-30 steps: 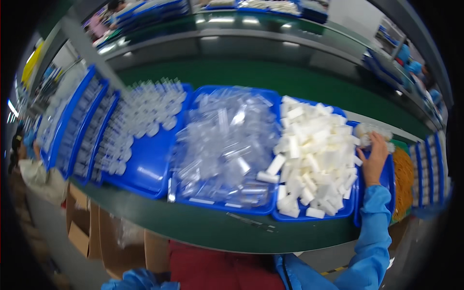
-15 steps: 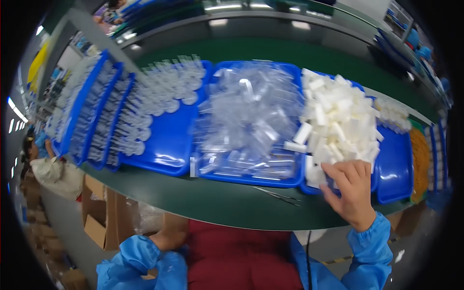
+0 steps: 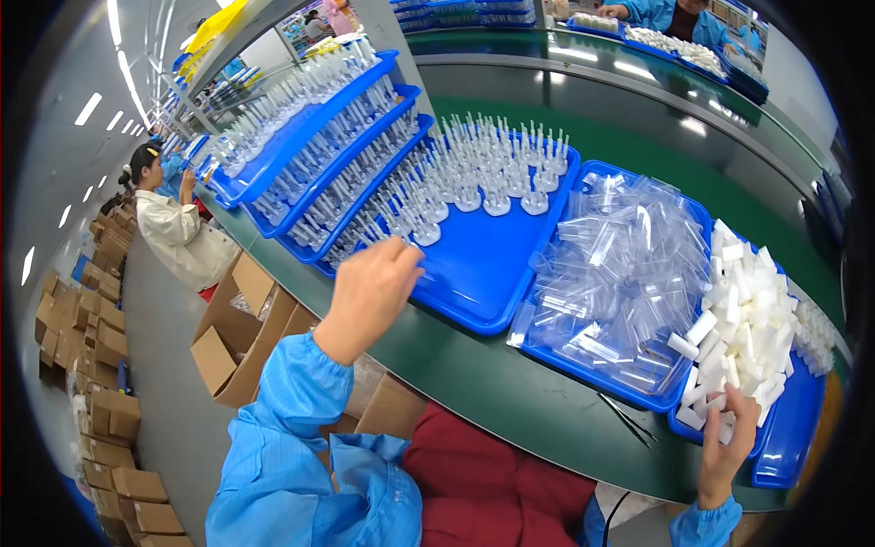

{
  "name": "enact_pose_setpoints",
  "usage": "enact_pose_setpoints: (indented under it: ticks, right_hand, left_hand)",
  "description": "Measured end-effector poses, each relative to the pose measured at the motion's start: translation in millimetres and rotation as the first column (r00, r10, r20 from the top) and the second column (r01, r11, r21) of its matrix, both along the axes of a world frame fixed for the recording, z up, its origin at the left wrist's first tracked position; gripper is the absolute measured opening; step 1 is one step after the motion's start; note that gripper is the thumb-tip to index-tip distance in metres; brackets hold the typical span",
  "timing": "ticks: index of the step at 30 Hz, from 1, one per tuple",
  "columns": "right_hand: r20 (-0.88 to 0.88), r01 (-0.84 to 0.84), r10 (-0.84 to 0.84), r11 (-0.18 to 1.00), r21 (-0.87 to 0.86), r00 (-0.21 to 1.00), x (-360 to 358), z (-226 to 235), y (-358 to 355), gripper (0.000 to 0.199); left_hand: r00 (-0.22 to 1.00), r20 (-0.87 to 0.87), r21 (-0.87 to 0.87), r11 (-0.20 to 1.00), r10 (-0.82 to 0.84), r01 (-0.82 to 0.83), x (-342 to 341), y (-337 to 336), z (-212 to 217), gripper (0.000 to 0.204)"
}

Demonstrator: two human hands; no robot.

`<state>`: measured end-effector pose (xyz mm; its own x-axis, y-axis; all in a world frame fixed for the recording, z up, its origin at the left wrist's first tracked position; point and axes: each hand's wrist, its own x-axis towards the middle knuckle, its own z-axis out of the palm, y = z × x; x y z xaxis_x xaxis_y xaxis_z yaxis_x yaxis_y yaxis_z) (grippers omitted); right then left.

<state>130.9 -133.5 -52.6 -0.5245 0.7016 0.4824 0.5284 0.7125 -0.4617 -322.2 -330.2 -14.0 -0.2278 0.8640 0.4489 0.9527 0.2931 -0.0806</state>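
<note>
My left hand [image 3: 372, 296] is over the near left edge of a blue tray [image 3: 474, 273] of clear plastic pieces with round bases and upright stems [image 3: 497, 187]. Its fingers are pinched together at the nearest pieces, and whatever lies between them is hidden. At the right, my right hand [image 3: 731, 447] reaches into a heap of small white blocks [image 3: 752, 314], its thumb and fingertips closed around a white block at the near edge. Between the hands stands a blue tray of clear flat plastic sleeves [image 3: 629, 264].
Tweezers [image 3: 629, 419] lie on the green table [image 3: 510, 392] near its front edge. Stacked blue trays [image 3: 314, 150] of stemmed pieces rise at the left. An open carton [image 3: 241, 333] stands below. Another person [image 3: 178, 219] stands far left; one works across the line.
The view has swung left. My left hand has risen from my lap to the stemmed pieces. My right hand stays at the white blocks, its fingers now drawn together.
</note>
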Motion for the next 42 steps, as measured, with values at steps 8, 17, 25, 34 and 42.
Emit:
enact_pose_setpoints:
  ticks: [8, 17, 25, 34, 42]
  right_hand:
    - [-0.568, -0.386, -0.432, 0.441, -0.810, 0.700, -28.7, 20.9, -21.6, 0.033]
    - [-0.566, -0.513, -0.382, 0.239, -0.824, 0.731, -40.1, 16.7, -38.4, 0.040]
    - [-0.573, -0.500, -0.147, 0.348, -0.793, 0.806, -75.4, 16.7, -43.6, 0.030]
    - [-0.431, -0.357, -0.039, 0.497, -0.791, 0.901, -80.8, 12.6, -57.6, 0.023]
    - [-0.381, -0.484, 0.305, 0.650, -0.586, 0.872, -72.3, 16.5, -48.9, 0.025]
  left_hand:
    - [0.977, -0.068, -0.134, 0.968, 0.203, -0.211, -26.0, 13.2, -8.7, 0.025]
    - [0.991, 0.053, 0.010, 0.993, 0.121, -0.122, 35.7, 2.0, 12.4, 0.019]
    - [0.599, 0.653, 0.296, 0.884, -0.464, 0.363, 157.7, 24.1, -17.2, 0.036]
    - [0.428, 0.761, 0.324, 0.857, -0.488, 0.401, 197.0, 40.6, -41.0, 0.038]
    - [0.450, 0.740, 0.324, 0.851, -0.501, 0.414, 189.2, 37.3, -42.4, 0.040]
